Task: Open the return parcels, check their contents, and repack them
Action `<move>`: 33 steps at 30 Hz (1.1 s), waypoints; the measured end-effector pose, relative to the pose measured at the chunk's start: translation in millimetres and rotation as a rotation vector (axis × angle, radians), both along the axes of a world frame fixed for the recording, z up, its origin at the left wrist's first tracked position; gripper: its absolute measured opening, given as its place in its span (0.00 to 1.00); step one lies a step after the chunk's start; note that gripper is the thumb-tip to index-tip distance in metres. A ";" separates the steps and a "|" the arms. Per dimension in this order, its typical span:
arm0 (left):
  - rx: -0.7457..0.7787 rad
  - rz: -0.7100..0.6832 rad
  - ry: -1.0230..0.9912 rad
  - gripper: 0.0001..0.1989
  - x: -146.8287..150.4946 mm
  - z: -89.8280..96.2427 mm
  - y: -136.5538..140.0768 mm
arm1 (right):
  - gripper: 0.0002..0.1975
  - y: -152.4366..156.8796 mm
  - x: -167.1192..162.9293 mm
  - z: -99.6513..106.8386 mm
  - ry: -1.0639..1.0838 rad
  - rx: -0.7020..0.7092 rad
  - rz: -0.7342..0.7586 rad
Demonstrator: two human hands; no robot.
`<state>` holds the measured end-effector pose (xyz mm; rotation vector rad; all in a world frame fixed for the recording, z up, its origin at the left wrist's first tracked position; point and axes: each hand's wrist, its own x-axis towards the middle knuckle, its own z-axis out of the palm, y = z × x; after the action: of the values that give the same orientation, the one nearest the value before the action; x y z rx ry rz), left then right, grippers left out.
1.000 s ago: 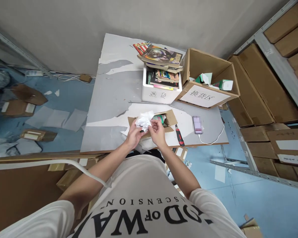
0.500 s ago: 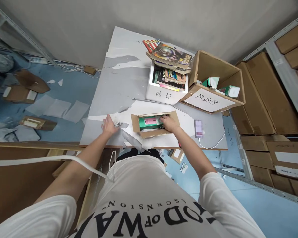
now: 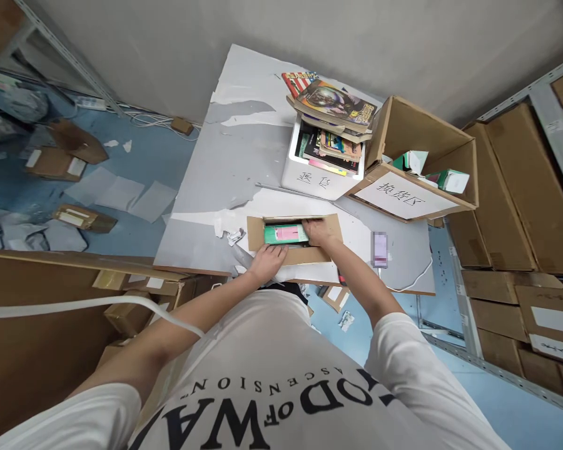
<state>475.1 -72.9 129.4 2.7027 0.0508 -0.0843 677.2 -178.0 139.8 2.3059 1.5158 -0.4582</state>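
A small open cardboard box [image 3: 294, 257] lies near the front edge of the table, flaps spread. Inside it is a green box with a pink panel [image 3: 286, 234]. My right hand [image 3: 319, 232] reaches into the carton's right end, its fingers closed at the end of the green box; the fingertips are partly hidden. My left hand [image 3: 268, 264] is at the carton's near left corner, fingers bent over the near wall and flap. Crumpled paper scraps [image 3: 235, 236] lie just left of the carton.
Behind the carton stand a white bin [image 3: 319, 180] piled with books [image 3: 336, 103] and a larger labelled cardboard box [image 3: 417, 200] holding green cartons. A phone [image 3: 380, 250] on a cable lies at right. Shelves of boxes [image 3: 520, 187] line the right; papers [image 3: 122, 194] litter the floor.
My left hand has moved right, from the paper scraps at the table's left to the carton's near side. A grey strip beside it has left the front edge. My right hand stays in the carton.
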 end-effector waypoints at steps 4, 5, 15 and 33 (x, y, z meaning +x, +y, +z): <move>0.087 -0.021 -0.005 0.24 -4.1 -5.0 7.0 | 0.34 -15.4 14.3 27.9 0.141 0.124 0.044; 0.102 -0.029 -0.007 0.24 -4.5 -5.5 8.2 | 0.35 -19.0 16.1 34.9 0.174 0.192 0.035; 0.095 -0.047 -0.041 0.27 10.9 -9.0 27.5 | 0.29 7.6 -2.0 68.2 0.070 0.159 0.013; -0.133 0.142 -0.157 0.33 77.0 12.5 100.8 | 0.33 -83.9 -16.3 86.0 0.179 0.984 -0.390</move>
<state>552.2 27.9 141.9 2.5549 0.1831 0.1610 661.0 -261.9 225.8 3.4231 1.5771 0.0415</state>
